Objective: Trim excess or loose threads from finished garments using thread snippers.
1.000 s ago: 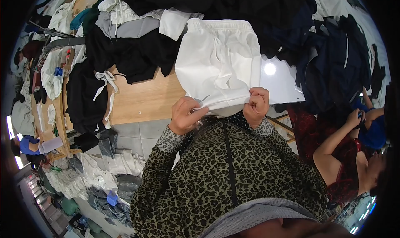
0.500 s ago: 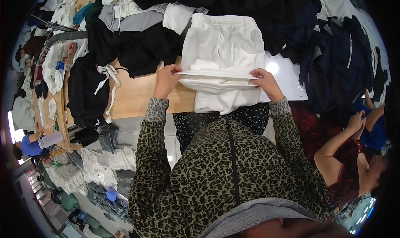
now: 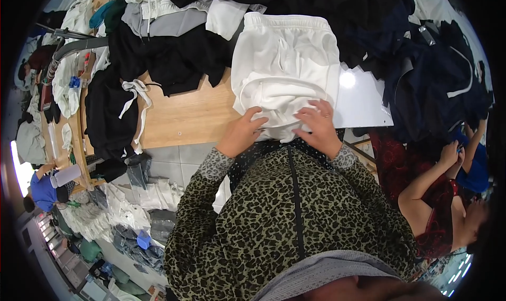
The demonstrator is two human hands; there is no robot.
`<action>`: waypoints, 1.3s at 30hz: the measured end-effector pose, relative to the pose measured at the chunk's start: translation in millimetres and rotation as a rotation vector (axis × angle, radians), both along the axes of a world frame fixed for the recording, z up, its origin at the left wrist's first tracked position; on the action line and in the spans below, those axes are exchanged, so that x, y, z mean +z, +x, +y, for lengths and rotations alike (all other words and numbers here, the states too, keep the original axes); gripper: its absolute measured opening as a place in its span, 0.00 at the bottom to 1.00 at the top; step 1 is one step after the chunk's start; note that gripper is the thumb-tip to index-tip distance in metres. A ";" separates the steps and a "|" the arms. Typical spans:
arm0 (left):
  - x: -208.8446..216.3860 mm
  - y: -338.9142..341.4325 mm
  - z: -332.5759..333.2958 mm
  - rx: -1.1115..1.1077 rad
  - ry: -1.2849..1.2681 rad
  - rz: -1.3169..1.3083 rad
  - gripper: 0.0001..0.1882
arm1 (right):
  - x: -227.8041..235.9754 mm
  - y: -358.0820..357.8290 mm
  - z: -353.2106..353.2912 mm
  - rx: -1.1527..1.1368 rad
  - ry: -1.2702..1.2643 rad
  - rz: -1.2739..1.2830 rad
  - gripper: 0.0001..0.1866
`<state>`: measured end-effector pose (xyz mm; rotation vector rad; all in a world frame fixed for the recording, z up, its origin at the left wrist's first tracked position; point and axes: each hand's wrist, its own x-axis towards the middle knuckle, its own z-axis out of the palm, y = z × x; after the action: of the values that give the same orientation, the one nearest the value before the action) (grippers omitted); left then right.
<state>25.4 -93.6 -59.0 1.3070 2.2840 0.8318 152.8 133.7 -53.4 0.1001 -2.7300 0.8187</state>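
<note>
White sweatpants (image 3: 311,45) lie on the table in front of me, their elastic waistband at the far side and the near part folded over in a loose, rounded flap. My left hand (image 3: 241,134) is at the near left edge of the cloth, its fingers bent and apart, touching the fabric. On the near right part, my right hand (image 3: 320,127) rests with spread fingers over the folds. Neither hand is closed on the cloth. The near end of the sweatpants hangs by the table edge, close to my body.
Black garments (image 3: 163,64) cover the table's far left, with grey and white clothes (image 3: 166,21) on top. A white board (image 3: 363,98) lies right of the sweatpants, beside a navy pile (image 3: 432,79). At the right, a co-worker's arm (image 3: 427,187) is close by. Bagged clothes (image 3: 124,209) fill the floor at left.
Both hands have let go of the stretched fold edge and moved nearer to me and inward. The fold now lies down as a rounded flap.
</note>
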 end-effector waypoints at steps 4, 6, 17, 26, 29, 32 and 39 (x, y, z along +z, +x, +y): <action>-10.2 -7.7 0.3 0.155 0.057 -0.367 0.07 | -5.8 -7.3 1.0 0.028 -0.022 -0.137 0.07; 2.1 -9.2 -1.5 0.275 0.072 -0.644 0.05 | 1.0 -10.5 10.7 -0.054 -0.260 -0.242 0.03; 47.1 -14.2 1.1 0.582 0.279 -1.122 0.06 | 46.6 -17.6 19.7 -0.228 -1.173 -0.665 0.11; 59.8 -46.3 31.0 0.310 0.213 -0.865 0.06 | 50.4 -28.2 9.7 0.194 -0.843 -0.634 0.10; 58.6 -54.3 50.3 0.258 0.232 -0.725 0.06 | 61.7 -34.0 -8.3 0.025 -1.288 -0.601 0.10; 63.3 -43.2 69.1 0.429 0.510 -0.053 0.07 | 52.3 -30.1 -14.7 -0.210 -1.696 -0.552 0.13; 75.7 8.6 52.3 0.401 0.467 -0.378 0.07 | 67.0 -27.6 -29.1 -0.287 -1.720 -0.308 0.24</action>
<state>34.0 -41.2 16.7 0.7530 2.1353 1.6701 125.2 104.6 13.7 -0.7533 -1.2666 2.7163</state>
